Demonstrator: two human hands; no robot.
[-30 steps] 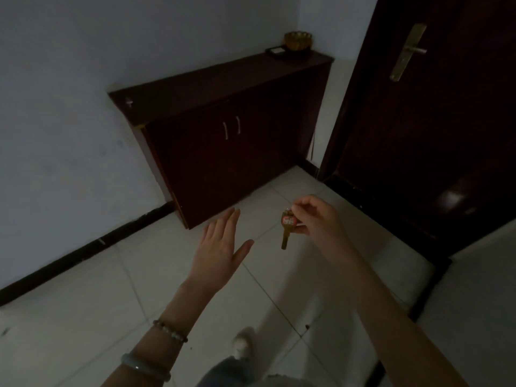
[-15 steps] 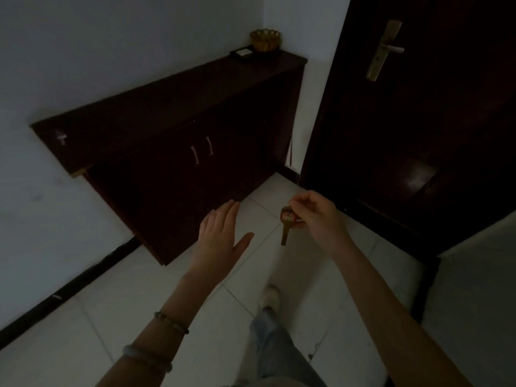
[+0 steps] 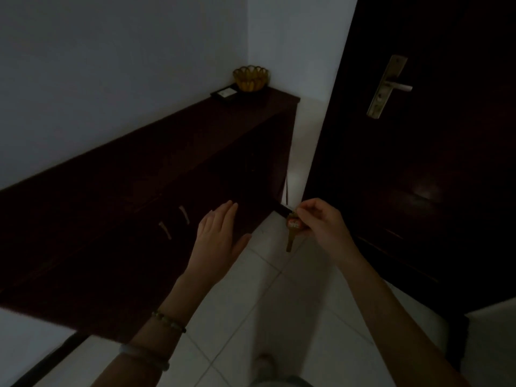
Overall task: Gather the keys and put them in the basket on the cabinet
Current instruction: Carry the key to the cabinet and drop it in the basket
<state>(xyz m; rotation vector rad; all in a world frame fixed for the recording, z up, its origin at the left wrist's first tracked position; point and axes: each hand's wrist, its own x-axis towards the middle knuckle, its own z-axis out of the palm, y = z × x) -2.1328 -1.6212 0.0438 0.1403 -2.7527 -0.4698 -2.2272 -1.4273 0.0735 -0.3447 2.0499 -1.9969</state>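
My right hand (image 3: 321,222) pinches a brass key with a red tag (image 3: 292,231), which dangles blade down over the floor. My left hand (image 3: 217,241) is flat with fingers apart and holds nothing, hovering in front of the cabinet's doors. The amber basket (image 3: 250,78) stands on the far end of the dark wooden cabinet's top (image 3: 156,152), in the wall corner, well beyond both hands.
A small dark tray with a white card (image 3: 225,94) lies beside the basket. A dark door with a metal lever handle (image 3: 389,86) stands at the right. Pale floor tiles (image 3: 251,303) run between cabinet and door. My shoe (image 3: 265,364) shows at the bottom.
The view has moved closer to the cabinet, which now fills the left side. Both hands keep their poses, and the key still hangs from my right hand.
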